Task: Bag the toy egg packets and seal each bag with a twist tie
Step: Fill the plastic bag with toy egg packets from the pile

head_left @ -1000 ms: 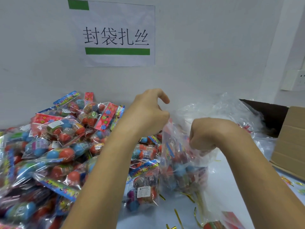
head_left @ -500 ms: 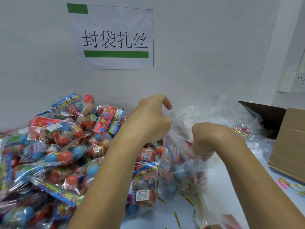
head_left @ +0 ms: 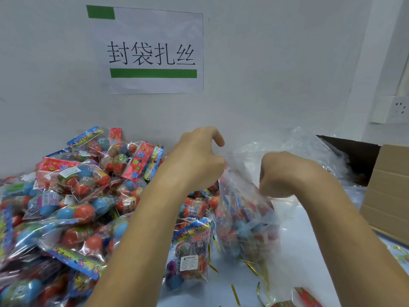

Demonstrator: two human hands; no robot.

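Loose toy egg packets [head_left: 73, 196] lay heaped at the table's [head_left: 309, 251] left, within reach for filling. The left hand [head_left: 199, 160] pinched the clear bag's [head_left: 245, 220] mouth while the right hand [head_left: 281, 173] clenched its gathered neck, apparently readying it for a gold twist tie [head_left: 252, 268] lying just below.

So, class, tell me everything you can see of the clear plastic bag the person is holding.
The clear plastic bag is thin, crinkled film, filled with blurred red and blue toy egg packets. It stands upright on the pale table, right of the loose packet pile. The right hand grips its gathered top; the left hand touches the film beside it. No tie is visible on it.
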